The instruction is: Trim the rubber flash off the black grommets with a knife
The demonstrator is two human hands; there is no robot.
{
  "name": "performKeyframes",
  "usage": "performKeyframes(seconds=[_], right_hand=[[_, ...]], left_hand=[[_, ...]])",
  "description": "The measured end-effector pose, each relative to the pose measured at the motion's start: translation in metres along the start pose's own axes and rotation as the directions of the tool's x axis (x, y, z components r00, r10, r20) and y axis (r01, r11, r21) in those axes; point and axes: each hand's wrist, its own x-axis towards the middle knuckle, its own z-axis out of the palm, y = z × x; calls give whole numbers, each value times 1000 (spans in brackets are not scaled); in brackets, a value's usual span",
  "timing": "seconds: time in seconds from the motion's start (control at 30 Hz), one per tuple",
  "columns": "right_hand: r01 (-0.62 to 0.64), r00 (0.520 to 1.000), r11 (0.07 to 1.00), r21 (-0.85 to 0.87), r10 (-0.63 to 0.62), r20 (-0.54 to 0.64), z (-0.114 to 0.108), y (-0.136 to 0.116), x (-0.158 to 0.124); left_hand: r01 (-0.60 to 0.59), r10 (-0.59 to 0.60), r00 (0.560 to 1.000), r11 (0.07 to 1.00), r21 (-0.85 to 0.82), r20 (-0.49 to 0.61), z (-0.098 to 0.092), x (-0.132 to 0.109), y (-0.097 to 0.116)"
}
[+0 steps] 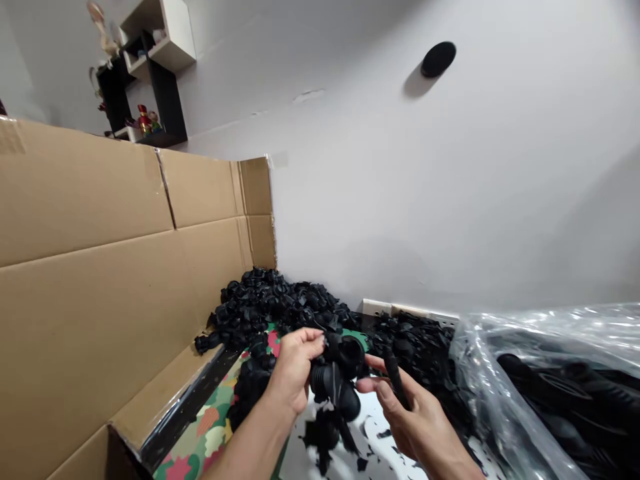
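Left hand (294,368) pinches black ribbed rubber parts (325,381), right hand (417,415) clamps slim black stick (395,377). Seems partway; finished share unclear.

A: Background only, go. Left of the left hand (294,370)?
B: Tall brown cardboard (100,320) is standing there, showing crease lines and a dark seam.
A: Higher?
B: Black-and-white shelf (169,100) is hanging far up and left of both hands, holding small ornaments; red figurine (143,121) is sitting in it.
A: Straight ahead?
B: Pale wall (380,200) is rising beyond the hands, showing a scuffed streak (309,96). Black oval disc (439,60) is sitting on it, high above the right hand (417,417), casting a shadow.
A: Lower?
B: White strip (376,307) is running along the wall's foot, beyond the hands. Flowery cover (210,427) is spreading left of the left hand.
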Motion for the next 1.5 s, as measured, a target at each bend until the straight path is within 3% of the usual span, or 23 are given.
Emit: performKeyframes(seconds=[0.1, 0.17, 0.37, 0.5, 0.6, 0.77, 0.93, 1.13, 1.27, 1.4, 1.5], right_hand=[[-44, 999, 998, -41, 45, 4, -6, 10, 3], [-67, 998, 990, -123, 66, -17, -13, 16, 7], [-24, 994, 956, -293, -9, -112, -34, 22, 13], [-53, 997, 954, -295, 32, -74, -39, 15, 7], [-48, 998, 973, -224, 35, -61, -37, 6, 0], [-5, 994, 1000, -10, 4, -112, -36, 1, -4], [-129, 985, 969, 212, 150, -84, -41, 6, -5], [-138, 987, 948, 287, 156, -41, -38, 5, -7], [-61, 987, 982, 178, 86, -138, -41, 14, 2], [36, 950, 996, -83, -60, -306, -49, 21, 10], [70, 940, 973, -218, -138, -311, -51, 18, 9]], left_hand=[[189, -189, 979, 982, 4, 80, 5, -6, -26], [252, -256, 962, 967, 44, 99, 7, -4, -40], [245, -260, 960, 960, 139, 106, 10, 11, -62], [222, -243, 956, 966, 134, 167, 12, 15, -63], [181, -210, 939, 975, 129, 272, 13, 10, -55], [109, -162, 834, 985, 131, 527, 13, 4, -40], [68, -110, 874, 992, 105, 473, 19, 6, -45], [100, -115, 806, 993, 57, 580, 20, 1, -56], [113, -133, 832, 991, 70, 539, 20, 0, -59], [68, -94, 873, 995, 70, 478, 19, 0, -54], [13, -55, 905, 995, 101, 421, 17, 2, -54]])
